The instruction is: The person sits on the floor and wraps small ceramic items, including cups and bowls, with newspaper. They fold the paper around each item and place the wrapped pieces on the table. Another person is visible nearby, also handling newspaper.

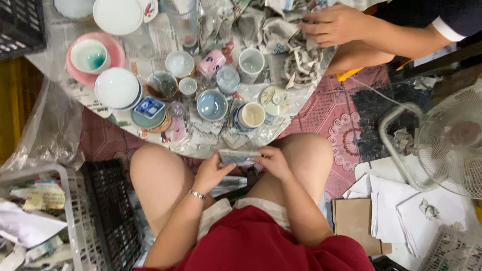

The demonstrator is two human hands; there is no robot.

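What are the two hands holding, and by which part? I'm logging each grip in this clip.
Both the left hand and right hand hold a small paper-wrapped item by its opposite ends.

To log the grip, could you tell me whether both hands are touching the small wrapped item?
Touching: the head view shows left hand and right hand gripping the wrapped item.

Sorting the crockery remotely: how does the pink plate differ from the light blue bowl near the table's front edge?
The pink plate is wide and shallow and carries a white cup with a teal inside; the light blue bowl is smaller, deeper and empty. The plate lies at the table's left, the bowl near the middle. Both sit upright on newspaper.
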